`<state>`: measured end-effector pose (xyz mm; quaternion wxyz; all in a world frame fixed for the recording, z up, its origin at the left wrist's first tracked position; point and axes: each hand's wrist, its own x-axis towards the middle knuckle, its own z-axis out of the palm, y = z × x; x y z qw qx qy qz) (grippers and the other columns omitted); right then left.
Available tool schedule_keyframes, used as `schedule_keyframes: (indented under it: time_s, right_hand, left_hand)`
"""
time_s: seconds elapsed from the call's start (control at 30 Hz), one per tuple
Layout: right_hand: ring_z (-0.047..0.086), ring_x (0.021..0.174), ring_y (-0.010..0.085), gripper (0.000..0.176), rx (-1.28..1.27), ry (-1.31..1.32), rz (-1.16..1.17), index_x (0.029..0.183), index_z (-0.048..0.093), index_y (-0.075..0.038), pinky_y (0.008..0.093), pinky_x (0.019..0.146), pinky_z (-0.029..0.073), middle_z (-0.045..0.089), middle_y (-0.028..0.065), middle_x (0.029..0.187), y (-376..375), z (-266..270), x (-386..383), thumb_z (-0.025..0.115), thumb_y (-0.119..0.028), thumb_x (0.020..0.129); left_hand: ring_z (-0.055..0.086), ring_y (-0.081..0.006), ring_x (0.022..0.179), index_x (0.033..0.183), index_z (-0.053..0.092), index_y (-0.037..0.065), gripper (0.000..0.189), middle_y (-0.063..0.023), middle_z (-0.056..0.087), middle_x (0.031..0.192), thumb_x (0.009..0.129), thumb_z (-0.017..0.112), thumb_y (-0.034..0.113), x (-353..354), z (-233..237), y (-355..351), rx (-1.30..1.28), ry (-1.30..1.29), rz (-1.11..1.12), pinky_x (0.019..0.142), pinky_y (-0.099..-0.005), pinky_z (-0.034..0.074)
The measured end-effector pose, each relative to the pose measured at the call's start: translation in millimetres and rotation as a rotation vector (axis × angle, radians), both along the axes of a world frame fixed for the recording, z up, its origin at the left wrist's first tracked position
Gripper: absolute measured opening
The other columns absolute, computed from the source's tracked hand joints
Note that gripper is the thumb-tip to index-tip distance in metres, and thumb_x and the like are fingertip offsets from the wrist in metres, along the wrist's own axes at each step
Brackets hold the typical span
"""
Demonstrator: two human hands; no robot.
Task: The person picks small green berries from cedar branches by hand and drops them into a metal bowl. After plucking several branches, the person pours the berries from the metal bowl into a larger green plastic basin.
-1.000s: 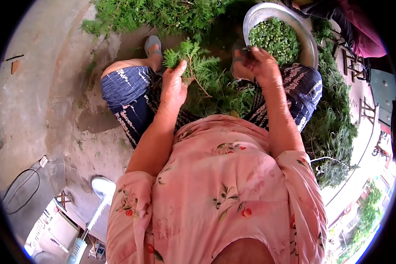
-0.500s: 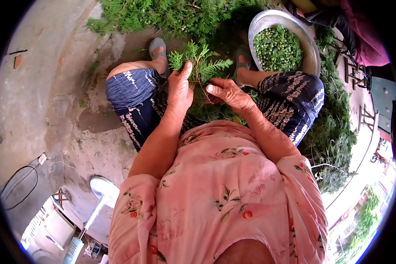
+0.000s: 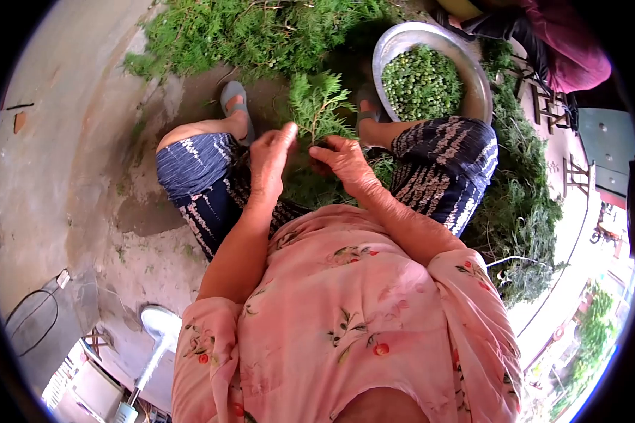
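A green leafy sprig (image 3: 320,106) stands up between my knees, its stem end at the fingers of my right hand (image 3: 346,163), which pinches it. To the left of the sprig, my left hand (image 3: 269,158) has its thumb pointing up and its fingers curled, close to the leaves; what it holds, if anything, is hidden. Beyond my right knee is a metal basin (image 3: 478,92) with many small green pieces (image 3: 422,83) inside. More cut greenery lies in my lap below the hands.
A large heap of leafy branches (image 3: 247,35) lies ahead of my feet, and another pile (image 3: 518,190) runs along the right. At the upper right sits another person in a dark pink top (image 3: 568,46). A standing fan (image 3: 161,323) is at the lower left.
The sprig now stands more upright, at my right hand's fingertips; my left hand has come away from its leaves. The whole view has shifted slightly.
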<state>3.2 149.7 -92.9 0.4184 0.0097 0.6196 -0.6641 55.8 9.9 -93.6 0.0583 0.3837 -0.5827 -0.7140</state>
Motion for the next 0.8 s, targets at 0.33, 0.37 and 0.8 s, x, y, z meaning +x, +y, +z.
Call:
schedule_keyframes:
  time_s: [0.33,0.37,0.8]
  right_hand:
    - [0.054,0.059,0.0094,0.019,0.056,0.141,0.159,0.083,0.059,0.003,0.0252,0.054,0.045,0.058,0.0044,0.067,-5.7,2.9,14.0,0.059,-0.015,0.080]
    - [0.055,0.059,0.0099,0.018,0.082,0.162,0.173,0.085,0.059,0.003,0.0253,0.054,0.046,0.059,0.0064,0.068,-3.2,-11.9,13.2,0.058,-0.014,0.081]
    - [0.044,0.110,0.0313,0.039,0.531,1.599,0.383,0.110,0.055,-0.009,0.0472,0.096,0.028,0.054,0.0092,0.114,-3.2,-3.5,1.0,0.051,-0.002,0.071]
  left_hand:
    - [0.035,-0.0027,0.057,0.062,0.049,0.007,0.019,0.0073,0.040,0.060,0.075,0.062,0.001,1.0,-9.9,6.0,0.118,0.223,0.038,0.050,-0.0217,0.029]
    - [0.033,-0.0018,0.055,0.061,0.048,0.007,0.020,0.0081,0.039,0.061,0.074,0.062,0.001,0.3,-16.3,4.5,0.094,0.260,0.037,0.049,-0.0213,0.027]
    - [0.058,-0.0318,0.059,0.067,0.060,0.006,0.010,-0.0141,0.058,0.060,0.071,0.060,0.015,5.4,-15.2,6.8,-1.175,0.090,-0.651,0.056,-0.0396,0.044]
